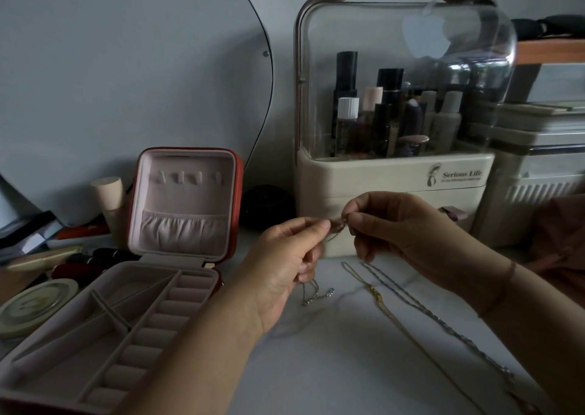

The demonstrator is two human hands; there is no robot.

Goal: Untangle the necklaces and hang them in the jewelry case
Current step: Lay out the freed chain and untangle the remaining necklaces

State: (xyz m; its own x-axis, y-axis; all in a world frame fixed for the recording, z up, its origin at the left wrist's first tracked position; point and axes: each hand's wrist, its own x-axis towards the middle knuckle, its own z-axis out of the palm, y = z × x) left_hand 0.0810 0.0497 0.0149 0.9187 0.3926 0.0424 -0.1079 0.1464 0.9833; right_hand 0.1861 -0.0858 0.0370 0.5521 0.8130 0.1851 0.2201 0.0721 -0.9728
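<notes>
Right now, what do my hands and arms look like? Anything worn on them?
Both forearms are bare, with no sleeves in view. The left hand shows no ring or watch. The right hand has thin bands round its wrist.

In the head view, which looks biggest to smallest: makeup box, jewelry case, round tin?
1. makeup box
2. jewelry case, open; it sits nearer and runs off the picture's edge, so unsure
3. round tin, clearly smallest
</notes>
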